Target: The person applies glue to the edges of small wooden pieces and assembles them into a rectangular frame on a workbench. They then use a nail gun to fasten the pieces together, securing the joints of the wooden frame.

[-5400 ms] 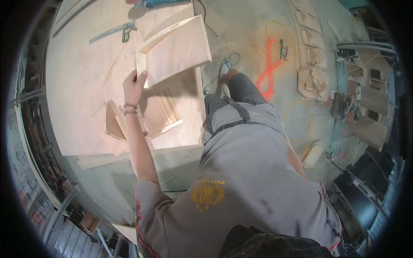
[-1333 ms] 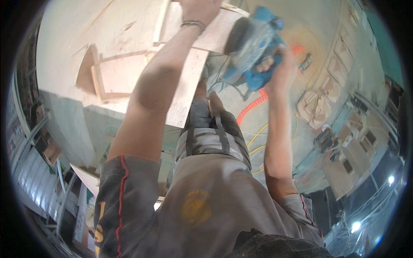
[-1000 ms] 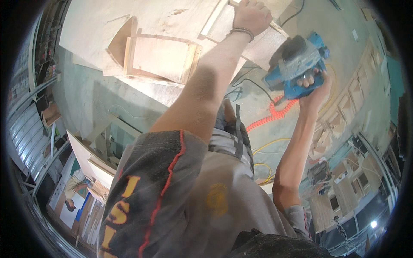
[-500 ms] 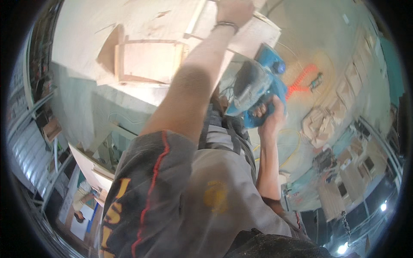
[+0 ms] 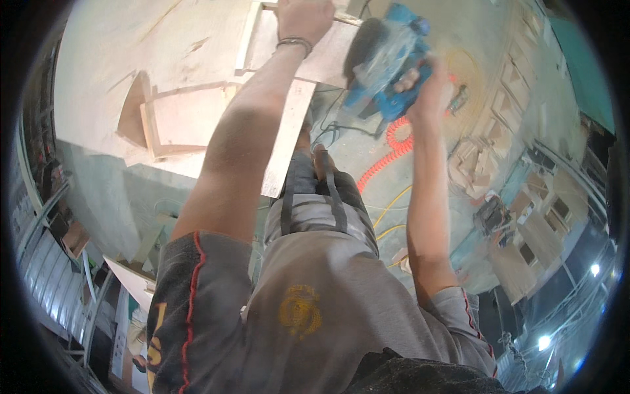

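Power tool (image 5: 382,62), blue, blurry, in curled right hand (image 5: 426,90); left hand (image 5: 306,21) cropped above, grip unclear.

- Blurred handheld power tool with a broad plastic body (image 5: 392,75), far: bright blue, pale grey middle, blackish left face.
- Shallow wooden box with thin strip edges (image 5: 328,58), far: pinkish beige, edges cream.
- Flat wooden worktop (image 5: 85,98), left: pale cream, brownish marks.
- Coiled plastic hose (image 5: 394,152), right: orange-red.
- Short-sleeved cloth shirt (image 5: 357,289), near: grey, yellow emblem, red sleeve piping.
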`<action>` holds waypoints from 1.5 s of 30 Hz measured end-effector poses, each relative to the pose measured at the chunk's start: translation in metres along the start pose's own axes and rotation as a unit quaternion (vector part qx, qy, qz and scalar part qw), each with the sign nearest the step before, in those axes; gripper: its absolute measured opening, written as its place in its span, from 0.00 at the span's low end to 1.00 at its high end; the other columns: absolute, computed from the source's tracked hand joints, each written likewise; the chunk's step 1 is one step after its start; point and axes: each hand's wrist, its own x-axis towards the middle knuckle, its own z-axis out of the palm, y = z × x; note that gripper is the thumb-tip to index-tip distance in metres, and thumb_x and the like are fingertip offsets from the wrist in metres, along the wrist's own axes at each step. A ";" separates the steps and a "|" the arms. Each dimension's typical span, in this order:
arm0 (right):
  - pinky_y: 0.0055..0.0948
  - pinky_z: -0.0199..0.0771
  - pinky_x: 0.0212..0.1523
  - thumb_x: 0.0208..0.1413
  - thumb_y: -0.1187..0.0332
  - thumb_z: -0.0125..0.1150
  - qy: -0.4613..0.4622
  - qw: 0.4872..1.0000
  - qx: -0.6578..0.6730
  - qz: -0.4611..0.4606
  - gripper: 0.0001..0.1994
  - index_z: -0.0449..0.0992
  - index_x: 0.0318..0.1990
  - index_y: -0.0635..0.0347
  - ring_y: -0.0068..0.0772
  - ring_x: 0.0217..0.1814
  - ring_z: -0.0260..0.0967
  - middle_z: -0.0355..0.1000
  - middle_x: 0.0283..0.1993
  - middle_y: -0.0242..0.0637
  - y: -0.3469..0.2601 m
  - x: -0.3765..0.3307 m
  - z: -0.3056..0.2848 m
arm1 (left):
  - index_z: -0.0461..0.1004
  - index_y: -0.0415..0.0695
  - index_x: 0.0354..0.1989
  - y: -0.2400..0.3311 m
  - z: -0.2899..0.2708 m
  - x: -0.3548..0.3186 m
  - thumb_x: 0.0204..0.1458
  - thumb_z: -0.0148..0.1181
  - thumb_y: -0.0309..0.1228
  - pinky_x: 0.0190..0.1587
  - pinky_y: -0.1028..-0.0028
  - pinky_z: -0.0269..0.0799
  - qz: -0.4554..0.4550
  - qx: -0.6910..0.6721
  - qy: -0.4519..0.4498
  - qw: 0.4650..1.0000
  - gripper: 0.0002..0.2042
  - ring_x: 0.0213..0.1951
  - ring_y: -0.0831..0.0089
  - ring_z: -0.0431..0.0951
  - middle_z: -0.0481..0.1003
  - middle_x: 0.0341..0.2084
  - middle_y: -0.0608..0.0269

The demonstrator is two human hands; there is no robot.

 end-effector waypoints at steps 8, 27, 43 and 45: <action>0.29 0.62 0.25 0.63 0.55 0.53 -0.063 0.996 0.052 0.028 0.16 0.73 0.40 0.60 0.23 0.20 0.54 0.56 0.21 0.25 -0.009 0.006 -0.021 | 0.80 0.50 0.29 0.008 0.001 0.000 0.57 0.55 0.41 0.50 0.58 0.68 -0.029 -0.045 0.024 0.998 0.12 0.44 0.62 0.76 0.78 0.33 0.61; 0.32 0.64 0.23 0.61 0.59 0.57 0.021 0.998 -0.048 0.041 0.14 0.69 0.31 0.61 0.29 0.19 0.61 0.63 0.20 0.34 0.054 -0.103 -0.029 | 0.79 0.46 0.27 0.008 -0.007 0.002 0.58 0.54 0.35 0.53 0.54 0.63 0.000 -0.093 0.031 0.995 0.11 0.43 0.58 0.75 0.77 0.32 0.57; 0.30 0.65 0.18 0.62 0.55 0.55 -0.055 0.997 0.027 -0.037 0.14 0.69 0.29 0.53 0.25 0.16 0.60 0.63 0.19 0.28 -0.021 0.034 0.012 | 0.75 0.47 0.24 0.003 -0.002 0.003 0.58 0.54 0.35 0.50 0.54 0.64 0.014 -0.087 0.067 0.994 0.11 0.41 0.58 0.74 0.75 0.29 0.58; 0.29 0.65 0.18 0.62 0.56 0.54 -0.074 0.996 0.052 -0.018 0.14 0.69 0.28 0.53 0.24 0.15 0.59 0.63 0.19 0.27 -0.016 0.018 0.003 | 0.76 0.46 0.24 0.003 0.002 0.000 0.57 0.54 0.35 0.51 0.54 0.64 0.004 -0.084 0.059 0.995 0.11 0.41 0.58 0.75 0.76 0.29 0.57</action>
